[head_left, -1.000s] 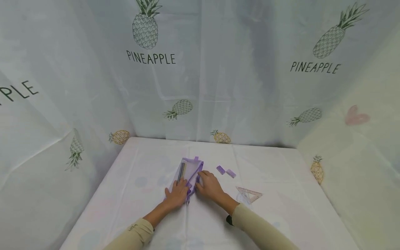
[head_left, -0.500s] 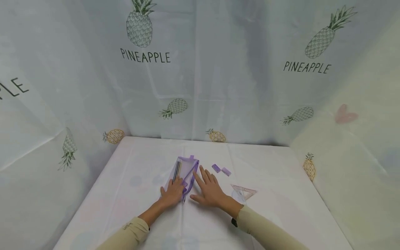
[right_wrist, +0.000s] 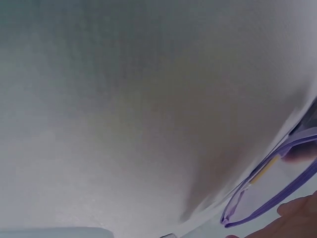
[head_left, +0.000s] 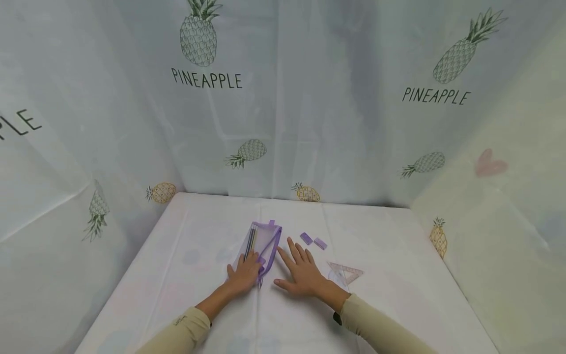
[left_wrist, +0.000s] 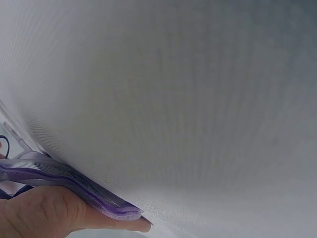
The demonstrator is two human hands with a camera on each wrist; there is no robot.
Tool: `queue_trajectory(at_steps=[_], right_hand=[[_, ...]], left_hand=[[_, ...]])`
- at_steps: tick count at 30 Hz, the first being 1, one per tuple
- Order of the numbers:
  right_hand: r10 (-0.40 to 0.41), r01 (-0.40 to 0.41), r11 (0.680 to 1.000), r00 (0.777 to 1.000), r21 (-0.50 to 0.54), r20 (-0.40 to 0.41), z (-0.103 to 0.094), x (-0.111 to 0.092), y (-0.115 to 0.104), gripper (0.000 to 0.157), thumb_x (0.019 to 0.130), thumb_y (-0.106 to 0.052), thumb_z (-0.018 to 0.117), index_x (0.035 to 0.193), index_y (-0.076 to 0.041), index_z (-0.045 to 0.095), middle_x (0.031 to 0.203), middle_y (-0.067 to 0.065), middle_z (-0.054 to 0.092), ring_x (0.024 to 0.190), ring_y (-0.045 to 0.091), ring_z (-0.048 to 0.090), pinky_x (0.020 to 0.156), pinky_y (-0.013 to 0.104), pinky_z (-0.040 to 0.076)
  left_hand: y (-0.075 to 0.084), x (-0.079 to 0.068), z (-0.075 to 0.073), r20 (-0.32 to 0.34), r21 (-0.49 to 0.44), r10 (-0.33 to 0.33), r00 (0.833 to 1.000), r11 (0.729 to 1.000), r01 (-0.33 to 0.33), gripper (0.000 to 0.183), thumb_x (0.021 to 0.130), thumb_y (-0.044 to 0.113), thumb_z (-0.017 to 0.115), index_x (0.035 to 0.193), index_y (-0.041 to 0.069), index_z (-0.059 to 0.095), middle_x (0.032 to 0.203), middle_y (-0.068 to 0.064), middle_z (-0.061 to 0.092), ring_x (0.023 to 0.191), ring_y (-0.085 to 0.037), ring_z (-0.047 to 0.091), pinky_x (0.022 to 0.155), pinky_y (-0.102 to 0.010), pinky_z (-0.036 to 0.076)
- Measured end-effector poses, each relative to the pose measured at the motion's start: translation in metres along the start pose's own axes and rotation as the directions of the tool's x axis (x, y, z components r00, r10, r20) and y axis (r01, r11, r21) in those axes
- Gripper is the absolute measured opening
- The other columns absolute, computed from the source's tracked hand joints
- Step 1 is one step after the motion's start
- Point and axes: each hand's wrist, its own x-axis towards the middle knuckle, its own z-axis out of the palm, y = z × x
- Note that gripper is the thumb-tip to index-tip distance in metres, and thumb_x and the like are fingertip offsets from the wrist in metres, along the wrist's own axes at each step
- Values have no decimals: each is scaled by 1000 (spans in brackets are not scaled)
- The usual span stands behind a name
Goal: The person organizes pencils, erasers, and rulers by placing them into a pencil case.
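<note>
Overall, a smooth, faintly creased curtain (head_left: 327, 98) printed with pineapples takes up the most space, behind a worktop (head_left: 212, 214) under pale, softly folded cloth. Two long sleeves (head_left: 382, 322) of matte beige fabric reach over it.

Next comes the pouch (head_left: 265, 242), flat at the middle of the worktop, thin and see-through, edged in purple bands that part in a V, so its mouth looks unzipped. It should handle light and floppy, perhaps a little slick; the firm purple edge, or the tab (head_left: 271, 222) at its far end, seems the best place to take hold.

On its near part rests the left hand (head_left: 244, 273), its grip released — pressing, not clenching. The right hand (head_left: 304, 276) has let go too, fingers spread just beside the pouch, holding nothing.

Right of that hand lies a set square (head_left: 338, 268), clear, thin and likely stiff. Inside the pouch run slim, straight pencils (head_left: 251, 239), dark and yellowish. Smallest are two purple blocks (head_left: 306, 238) — near each other, oblong, probably erasers.
</note>
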Motion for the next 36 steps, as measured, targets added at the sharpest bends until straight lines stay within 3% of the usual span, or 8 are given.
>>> queue_trajectory(at_steps=[9, 13, 18, 27, 32, 36], right_hand=[[4, -3, 1000, 999, 21, -40, 0, -4, 11, 86, 94, -63, 49, 159, -16, 19, 166, 19, 3, 149, 46, 19, 113, 68, 22], [30, -26, 998, 996, 53, -86, -6, -5, 17, 83, 94, -55, 55, 158, -12, 25, 165, 22, 7, 147, 48, 21, 112, 69, 24], [102, -95, 993, 991, 74, -87, -13, -6, 30, 81, 95, -52, 56, 157, -11, 25, 165, 23, 9, 145, 51, 24, 111, 70, 25], [295, -282, 947, 953, 158, -68, -19, -6, 70, 90, 89, -55, 65, 157, -14, 25, 166, 21, 7, 144, 52, 25, 110, 71, 24], [347, -330, 926, 936, 182, -67, -19, -7, 87, 92, 87, -55, 67, 156, -9, 27, 164, 25, 13, 139, 55, 31, 104, 74, 29], [424, -406, 886, 905, 223, -39, -22, -4, 100, 94, 85, -55, 70, 155, -8, 26, 158, 26, 26, 136, 52, 37, 101, 73, 33]], left_hand=[[-1, 1, 0, -15, 3, -9, 1000, 1000, 9, 54, 105, 31, 31, 150, 3, 39, 161, -18, 27, 148, -49, 14, 108, -80, 0], [-1, 1, -1, -10, -10, -8, 1000, 1000, 8, 54, 105, 31, 30, 151, 3, 38, 162, -18, 26, 149, -49, 13, 108, -80, -2], [-1, -1, -2, -2, -32, 1, 1000, 1000, -1, 54, 106, 31, 29, 150, 3, 38, 162, -19, 25, 149, -50, 12, 108, -80, -3], [-1, -1, -2, -5, -35, 1, 1000, 999, -1, 54, 105, 32, 30, 150, 3, 38, 162, -19, 26, 149, -49, 13, 108, -80, -2], [2, -3, -4, -6, -41, 0, 1000, 999, 0, 54, 105, 32, 31, 150, 2, 39, 161, -20, 26, 148, -50, 14, 109, -79, -2], [4, -5, -6, 2, -51, 6, 1000, 999, -5, 54, 105, 30, 31, 150, 1, 38, 161, -20, 25, 148, -50, 13, 108, -79, -2]])
